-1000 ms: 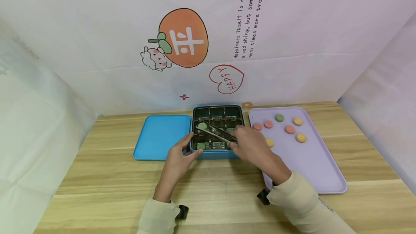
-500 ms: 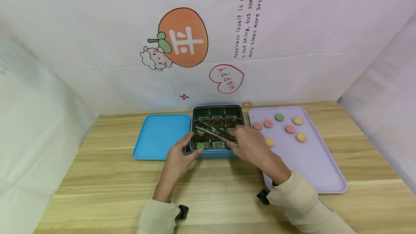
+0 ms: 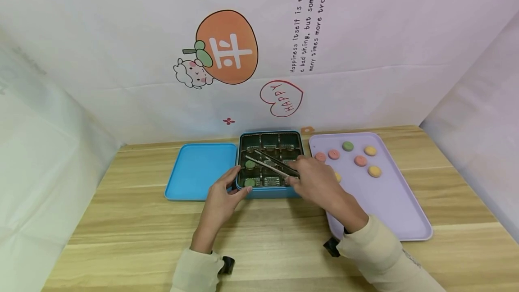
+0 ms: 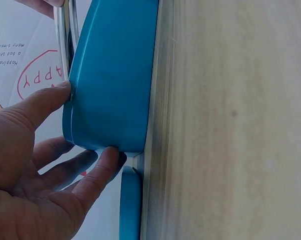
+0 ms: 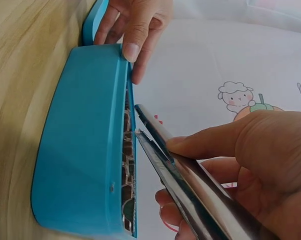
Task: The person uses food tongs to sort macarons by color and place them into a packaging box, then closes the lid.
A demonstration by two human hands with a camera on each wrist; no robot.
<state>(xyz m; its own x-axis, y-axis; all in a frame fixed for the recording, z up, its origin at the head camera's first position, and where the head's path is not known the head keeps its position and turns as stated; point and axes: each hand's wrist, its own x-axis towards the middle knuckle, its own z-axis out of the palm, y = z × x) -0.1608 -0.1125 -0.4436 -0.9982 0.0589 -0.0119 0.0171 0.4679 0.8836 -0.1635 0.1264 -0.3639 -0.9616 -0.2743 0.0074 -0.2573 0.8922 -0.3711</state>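
A blue box (image 3: pixel 269 193) holds a dark divided tray insert (image 3: pixel 269 141). In its left column, one green round cookie (image 3: pixel 250 164) lies in the middle compartment and another green cookie (image 3: pixel 249 182) in the front one. My left hand (image 3: pixel 223 195) grips the box's front left corner, thumb at the rim (image 4: pixel 70 90) and fingers along the side. My right hand (image 3: pixel 318 179) holds metal tongs (image 5: pixel 190 182) between thumb and fingers. The tongs' tips stand apart over the box, with nothing between them, just right of the middle green cookie.
Left of the box lies a blue lid (image 3: pixel 200 172). On the right is a lilac tray (image 3: pixel 377 202) with several pink and yellow cookies and one green cookie (image 3: pixel 348 146). A printed white cloth (image 3: pixel 162 111) hangs behind the wooden table (image 3: pixel 142 238).
The green cookie has dropped from between the tongs into the middle left compartment. The tongs and right hand have shifted slightly right. My left hand keeps its place on the box.
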